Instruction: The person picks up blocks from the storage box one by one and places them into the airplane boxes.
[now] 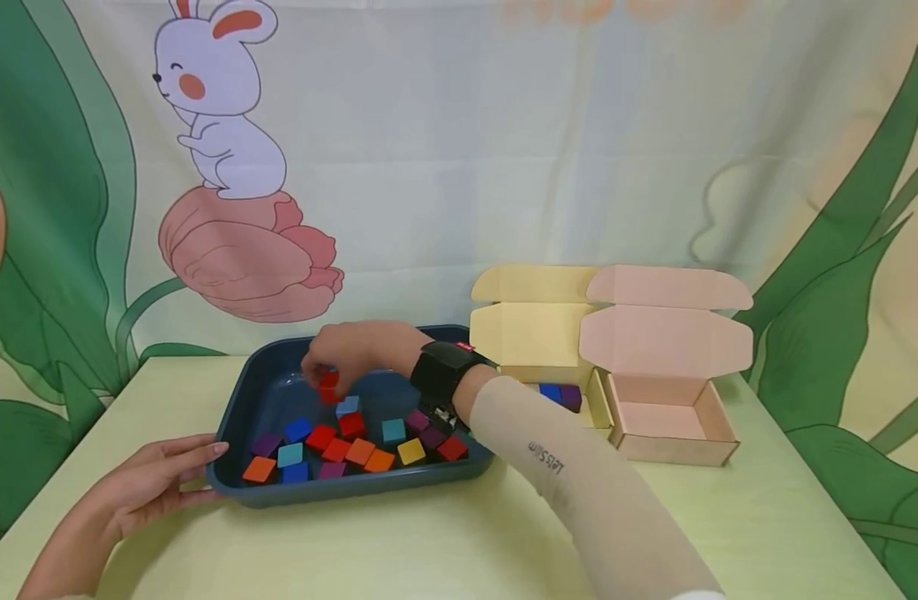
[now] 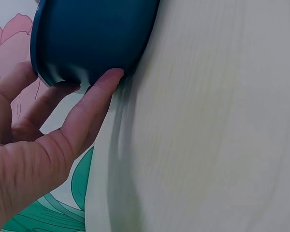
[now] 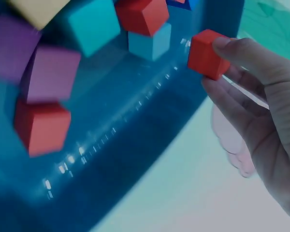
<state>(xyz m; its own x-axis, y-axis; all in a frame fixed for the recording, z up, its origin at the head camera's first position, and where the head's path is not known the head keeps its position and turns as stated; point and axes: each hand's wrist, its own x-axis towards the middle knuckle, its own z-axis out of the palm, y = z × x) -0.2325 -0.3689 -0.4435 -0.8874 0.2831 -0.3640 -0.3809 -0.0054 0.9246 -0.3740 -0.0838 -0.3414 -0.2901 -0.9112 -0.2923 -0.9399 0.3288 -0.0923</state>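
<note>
A dark blue tray [image 1: 354,492] holds several cubes in red, orange, purple, blue, teal and yellow. Over its far left part, my right hand [image 1: 346,354] pinches a red cube [image 3: 205,53] between thumb and fingertips. In the right wrist view, a light blue cube [image 3: 150,43] lies in the tray near that hand, beside another red cube [image 3: 142,14]. My left hand [image 1: 155,475] grips the tray's left end, its fingers spread along the outer wall in the left wrist view.
Right of the tray stands an open yellow box [image 1: 601,404] with blue and purple cubes inside, partly hidden by my right arm. Against it is an open pink box [image 1: 672,446], lid raised. A printed cloth [image 1: 429,208] hangs behind the table [image 1: 399,550].
</note>
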